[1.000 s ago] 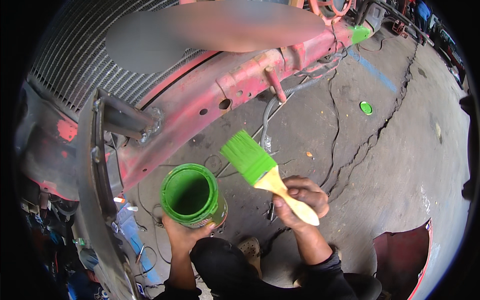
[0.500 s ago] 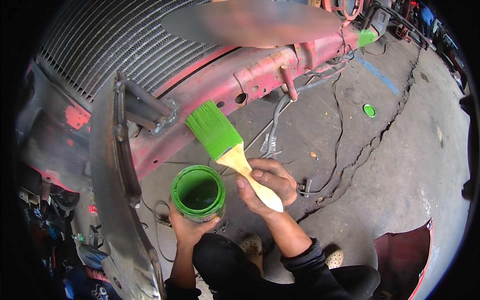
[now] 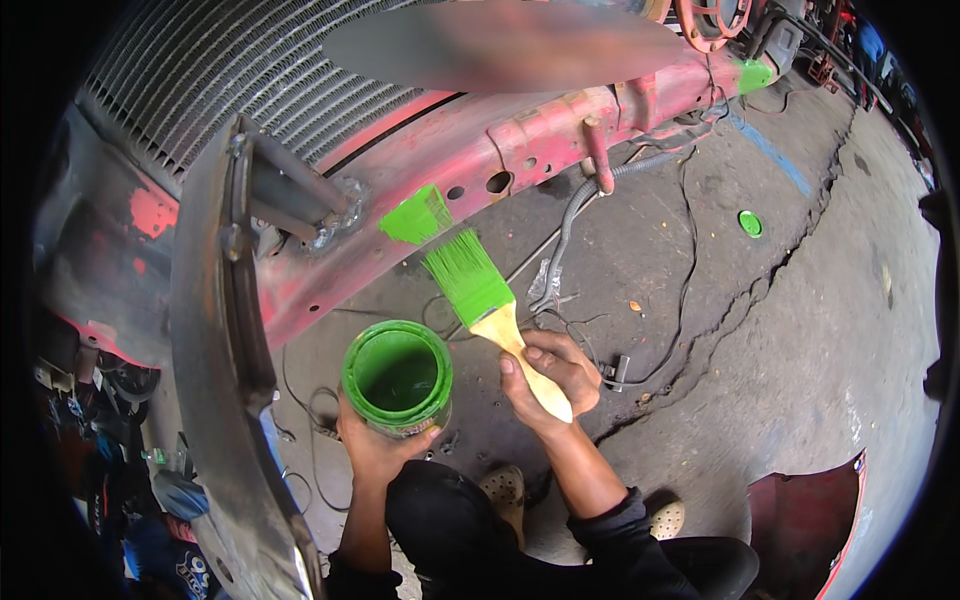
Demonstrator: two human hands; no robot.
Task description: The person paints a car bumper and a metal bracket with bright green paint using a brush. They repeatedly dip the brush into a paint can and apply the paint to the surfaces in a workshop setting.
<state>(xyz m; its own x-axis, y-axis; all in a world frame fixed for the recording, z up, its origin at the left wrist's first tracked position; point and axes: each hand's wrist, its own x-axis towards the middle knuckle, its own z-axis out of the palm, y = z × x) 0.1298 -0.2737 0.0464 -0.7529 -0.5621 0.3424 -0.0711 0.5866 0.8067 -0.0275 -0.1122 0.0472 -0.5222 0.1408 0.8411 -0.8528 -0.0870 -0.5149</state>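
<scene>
My right hand [image 3: 555, 375] grips the pale wooden handle of a wide paintbrush [image 3: 478, 285], whose bristles are coated in green. The bristle tips sit just off the lower edge of a faded red metal beam [image 3: 530, 140]. On that beam is a fresh patch of green paint [image 3: 415, 215], left of two round holes. My left hand [image 3: 380, 450] is wrapped round a paint can [image 3: 397, 375] below the beam. The can is uncovered, its rim and inner wall smeared green, with darker paint down inside.
A curved metal bar [image 3: 215, 330] with a welded bracket rises at the left, near my left arm. A radiator grille [image 3: 250, 75] stands behind the beam. On the cracked floor lie a green lid [image 3: 750, 223], a grey hose [image 3: 570, 225] and a dark red panel [image 3: 805, 520].
The brush has come off the beam, moving slightly down and right, and a green patch now shows where its bristles were. The can stays in my left hand.
</scene>
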